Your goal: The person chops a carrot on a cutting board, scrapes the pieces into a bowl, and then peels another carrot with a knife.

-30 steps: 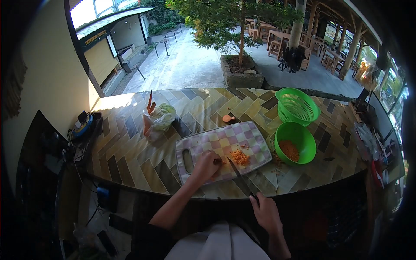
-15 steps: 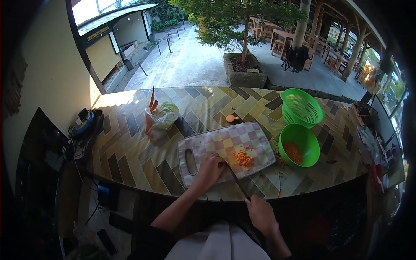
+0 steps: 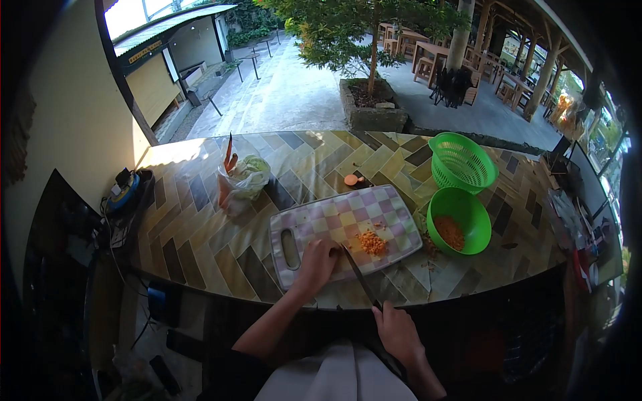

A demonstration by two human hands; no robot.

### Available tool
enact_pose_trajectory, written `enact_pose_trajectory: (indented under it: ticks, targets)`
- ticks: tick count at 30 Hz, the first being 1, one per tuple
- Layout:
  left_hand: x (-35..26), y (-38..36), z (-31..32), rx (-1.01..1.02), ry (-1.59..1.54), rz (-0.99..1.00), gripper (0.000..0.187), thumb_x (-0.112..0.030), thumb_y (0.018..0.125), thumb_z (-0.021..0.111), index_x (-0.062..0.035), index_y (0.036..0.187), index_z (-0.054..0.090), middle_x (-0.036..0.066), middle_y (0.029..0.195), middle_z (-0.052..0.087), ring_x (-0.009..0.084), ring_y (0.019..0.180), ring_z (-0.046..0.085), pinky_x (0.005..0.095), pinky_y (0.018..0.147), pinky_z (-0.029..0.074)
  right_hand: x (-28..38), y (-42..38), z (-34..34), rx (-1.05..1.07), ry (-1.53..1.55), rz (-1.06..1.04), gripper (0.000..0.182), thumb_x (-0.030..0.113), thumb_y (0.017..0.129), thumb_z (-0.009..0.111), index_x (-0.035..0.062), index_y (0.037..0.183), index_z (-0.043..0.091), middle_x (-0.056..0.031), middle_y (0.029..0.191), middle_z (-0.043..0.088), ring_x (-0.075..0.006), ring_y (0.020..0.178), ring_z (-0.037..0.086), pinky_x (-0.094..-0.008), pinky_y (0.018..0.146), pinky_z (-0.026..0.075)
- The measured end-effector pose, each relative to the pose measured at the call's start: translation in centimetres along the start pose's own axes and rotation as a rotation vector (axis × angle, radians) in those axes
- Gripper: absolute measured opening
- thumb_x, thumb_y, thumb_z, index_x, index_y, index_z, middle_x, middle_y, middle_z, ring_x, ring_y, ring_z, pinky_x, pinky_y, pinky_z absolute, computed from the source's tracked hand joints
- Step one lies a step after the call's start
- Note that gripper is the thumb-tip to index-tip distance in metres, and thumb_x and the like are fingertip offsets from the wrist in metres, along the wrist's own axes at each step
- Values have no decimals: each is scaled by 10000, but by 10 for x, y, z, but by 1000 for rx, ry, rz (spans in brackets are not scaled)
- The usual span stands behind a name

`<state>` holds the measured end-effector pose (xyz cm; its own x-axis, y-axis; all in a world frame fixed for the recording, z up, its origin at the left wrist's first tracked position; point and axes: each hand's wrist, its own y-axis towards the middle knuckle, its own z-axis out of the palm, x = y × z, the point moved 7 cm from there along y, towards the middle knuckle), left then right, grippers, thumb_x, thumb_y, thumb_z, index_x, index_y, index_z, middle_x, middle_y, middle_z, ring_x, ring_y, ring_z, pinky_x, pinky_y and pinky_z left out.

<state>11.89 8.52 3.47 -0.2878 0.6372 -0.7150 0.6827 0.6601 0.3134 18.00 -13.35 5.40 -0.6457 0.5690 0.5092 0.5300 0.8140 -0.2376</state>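
A checkered cutting board point(image 3: 321, 220) with a handle slot lies on the table. On its right part sits a small heap of chopped orange pieces point(image 3: 371, 243). My right hand point(image 3: 400, 334) is wrapped round the handle of a knife point(image 3: 359, 275), whose blade reaches up and left over the board's front edge. Near the blade's tip, my left hand point(image 3: 316, 266) rests on the board's lower left with its fingers closed; what they hold, if anything, is hidden. Right of the board, a green bowl point(image 3: 476, 224) contains orange bits.
Behind the bowl stands a green strainer point(image 3: 461, 162). A plastic bag point(image 3: 244, 184) with vegetables sits at the back left. An orange cut piece point(image 3: 351, 180) lies beyond the board. A cable reel point(image 3: 122, 190) is at the table's left end.
The whole view has shifted slightly. The knife's tip now lies a little apart from my left hand's fingers. Both hands keep nearly the same places, and the chopped heap looks unchanged.
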Motion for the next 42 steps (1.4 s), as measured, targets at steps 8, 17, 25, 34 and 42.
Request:
enact_pose_trajectory:
  ticks: [8, 17, 25, 34, 42]
  targets:
    - [2, -2, 2, 32, 64, -34, 169, -10, 779, 621, 8, 911, 724, 210, 892, 684, 390, 887, 644, 458, 822, 503, 2, 5, 6, 40, -62, 3, 357, 311, 1027, 451, -22, 919, 524, -275, 744, 638, -473, 749, 631, -565, 693, 484]
    - [-7, -3, 4, 33, 60, 91, 156, -39, 802, 637, 21, 922, 717, 186, 865, 680, 359, 911, 620, 436, 843, 488, -4, 19, -6, -62, -61, 12, 336, 285, 1025, 460, -29, 916, 511, -268, 730, 630, -466, 745, 631, -545, 679, 490]
    - [-8, 18, -34, 50, -98, 51, 204, -56, 787, 697, -7, 979, 747, 165, 920, 710, 318, 871, 662, 391, 791, 512, -14, 6, -5, -21, 52, -11, 371, 311, 1018, 471, -40, 913, 529, -292, 776, 628, -487, 794, 614, -564, 713, 468]
    - [3, 2, -22, 286, -32, 68, 218, -23, 748, 689, 13, 957, 737, 177, 903, 701, 334, 862, 671, 386, 800, 526, -14, 9, -18, -92, 12, 17, 371, 327, 1010, 482, -24, 907, 539, -288, 778, 629, -483, 799, 617, -566, 715, 465]
    - [-11, 8, -22, 275, 93, 131, 128, -4, 745, 641, 33, 846, 711, 191, 846, 680, 358, 837, 658, 402, 786, 525, -24, 1, -10, -64, 64, 11, 367, 325, 1004, 500, -27, 911, 536, -294, 786, 622, -488, 813, 605, -567, 712, 455]
